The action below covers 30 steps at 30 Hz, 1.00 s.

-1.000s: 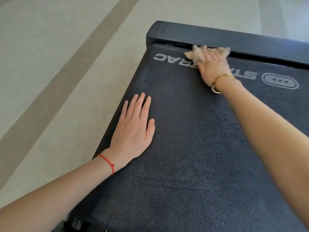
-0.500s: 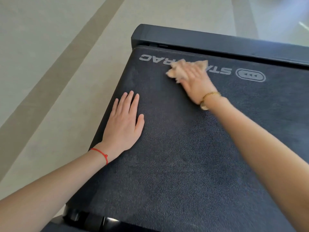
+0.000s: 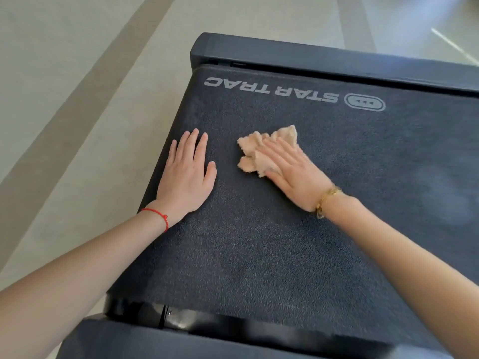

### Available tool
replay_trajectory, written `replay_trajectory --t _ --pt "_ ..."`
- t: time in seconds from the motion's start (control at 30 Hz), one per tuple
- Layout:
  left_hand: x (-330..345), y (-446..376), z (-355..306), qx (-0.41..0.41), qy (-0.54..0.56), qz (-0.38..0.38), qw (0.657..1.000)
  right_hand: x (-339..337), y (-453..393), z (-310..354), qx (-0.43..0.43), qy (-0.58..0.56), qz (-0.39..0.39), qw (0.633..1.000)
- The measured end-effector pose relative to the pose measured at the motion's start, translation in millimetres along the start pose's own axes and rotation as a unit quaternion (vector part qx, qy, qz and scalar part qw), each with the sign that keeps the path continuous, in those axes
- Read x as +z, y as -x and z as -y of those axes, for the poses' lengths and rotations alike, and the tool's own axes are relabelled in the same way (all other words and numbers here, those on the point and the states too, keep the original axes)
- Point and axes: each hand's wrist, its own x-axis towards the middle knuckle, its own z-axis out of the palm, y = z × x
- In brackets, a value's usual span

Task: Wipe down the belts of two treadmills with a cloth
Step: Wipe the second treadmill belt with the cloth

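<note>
The right hand (image 3: 293,172) lies flat, fingers together, pressing the crumpled cloth (image 3: 261,151) onto the belt (image 3: 259,242) just beside the spread, bracing left hand (image 3: 185,174), with unwiped belt stretching toward the person and off to the right.

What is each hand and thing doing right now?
Left hand: flat, palm down on the belt, empty.
Right hand: open, pressing the cloth down.
Cloth: crumpled, lying on the belt.
Belt: dark, bare apart from hands and cloth.
</note>
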Motion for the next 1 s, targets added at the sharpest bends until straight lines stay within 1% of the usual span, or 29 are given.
replay_trajectory --t 0.03,0.13,0.17,0.2,0.27,0.37,0.47,0.53,0.63,0.7,0.73,0.8,0.83,0.87,0.9,1.0 --pt "-0.4 0.2 0.2 0.000 0.001 0.001 1.000 -1.8 -2.7 -13.1 0.022 0.004 -0.005 1.000" --pt "-1.5 1.1 0.8 0.002 0.006 0.003 1.000 -7.5 -18.1 -37.6 0.154 -0.001 -0.020 0.988" --pt "-1.7 1.3 1.0 0.002 0.008 0.006 1.000 -6.0 -19.8 -36.3 0.177 0.009 -0.022 0.984" --pt "-1.9 1.9 0.8 0.003 0.012 0.011 1.000 -5.6 -16.8 -28.5 0.178 0.017 -0.024 0.984" --pt "-2.4 4.5 0.8 0.008 0.017 0.015 1.000 -1.7 -1.8 -6.0 0.135 0.009 -0.021 0.991" --pt "-4.4 18.6 4.2 0.025 0.026 0.018 0.999 -0.7 36.2 39.1 0.024 -0.014 -0.005 1.000" --pt "-7.8 47.9 10.3 0.045 0.035 0.026 0.998 6.4 82.9 91.3 -0.062 -0.043 0.008 0.997" --pt "-10.9 69.5 14.5 0.053 0.043 0.026 0.997 14.4 110.7 116.2 -0.099 -0.047 0.022 0.994" --pt "-14.3 96.6 19.3 0.058 0.048 0.026 0.997 15.4 118.1 113.0 -0.139 -0.033 0.028 0.989" --pt "-15.3 107.3 20.0 0.057 0.049 0.025 0.997 13.7 95.9 95.5 -0.141 0.009 0.009 0.990" --pt "-15.3 110.9 20.0 0.054 0.050 0.026 0.997 12.1 80.9 84.7 -0.109 0.020 -0.007 0.994" --pt "-15.9 115.5 19.3 0.043 0.053 0.024 0.997 5.6 54.9 68.5 0.014 0.003 -0.006 1.000" --pt "-16.0 117.4 18.3 0.039 0.054 0.022 0.998 4.8 47.1 65.9 0.062 -0.006 0.003 0.998" --pt "-15.8 119.3 17.4 0.035 0.056 0.021 0.998 5.3 44.9 67.8 0.078 -0.010 0.002 0.997" --pt "-15.9 121.8 16.5 0.032 0.056 0.020 0.998 6.7 47.1 72.9 0.067 -0.010 -0.006 0.998" --pt "-16.5 133.7 15.2 0.010 0.060 0.018 0.998 10.7 75.5 104.6 -0.064 -0.012 -0.002 0.998"
